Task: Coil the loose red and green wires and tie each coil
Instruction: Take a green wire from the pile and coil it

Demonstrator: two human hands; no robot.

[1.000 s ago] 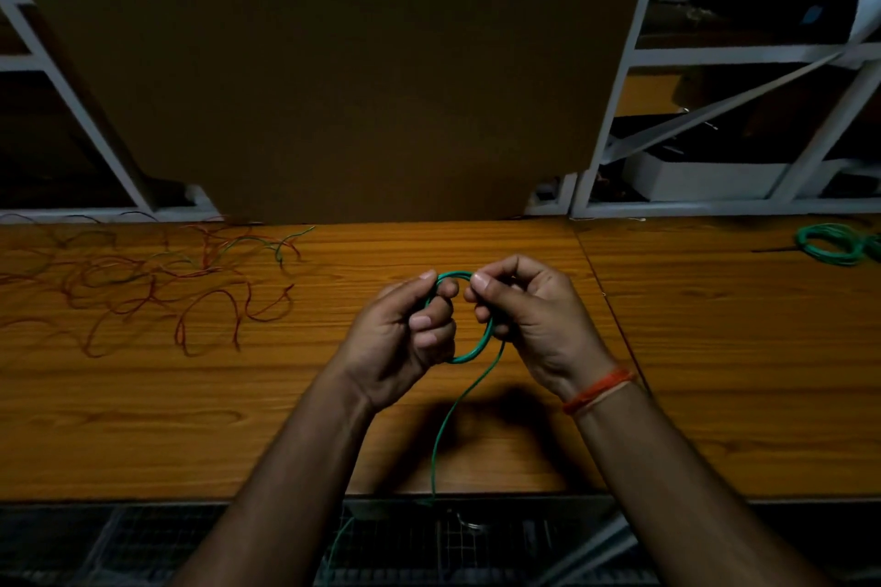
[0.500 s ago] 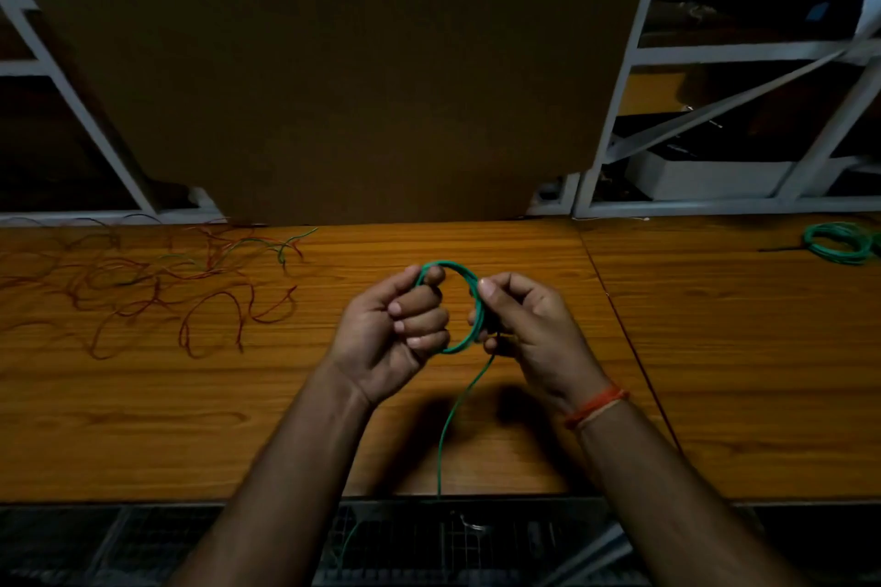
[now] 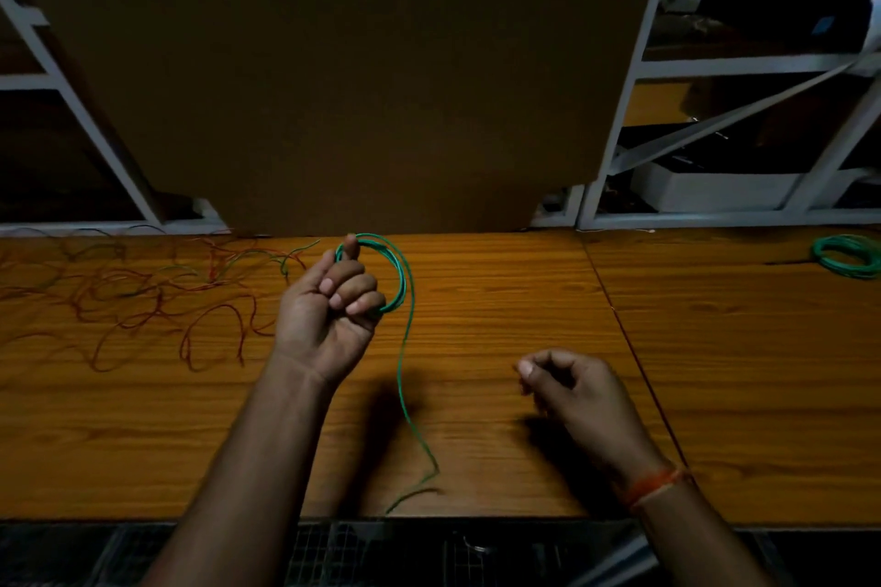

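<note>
The left hand (image 3: 329, 310) is raised over the middle of the wooden table (image 3: 500, 300), its fingers (image 3: 355, 288) curled shut around a small coil of thin green wire (image 3: 398, 281); the thumb sits at the coil's 11 o'clock and the loops bulge out toward 3 o'clock. From the coil's lower side a loose green tail (image 3: 405, 396) hangs toward 6 o'clock, kinks near the table's front edge and ends there. The right hand (image 3: 572, 388) hovers apart from it at about 4 o'clock from the coil, fingers loosely bunched with the thumb and forefinger tips close; it appears to hold nothing, and it does not touch the tail.

As for progress, one finished green wire coil (image 3: 846, 255) lies on the table far out at 3 o'clock. The coil in hand looks only partly wound, with its tail not yet taken up and no tie visible. At 9 o'clock a tangle of loose red and green wires (image 3: 143, 296) spreads across the table, uncoiled, so most of the job seems to remain.
</note>
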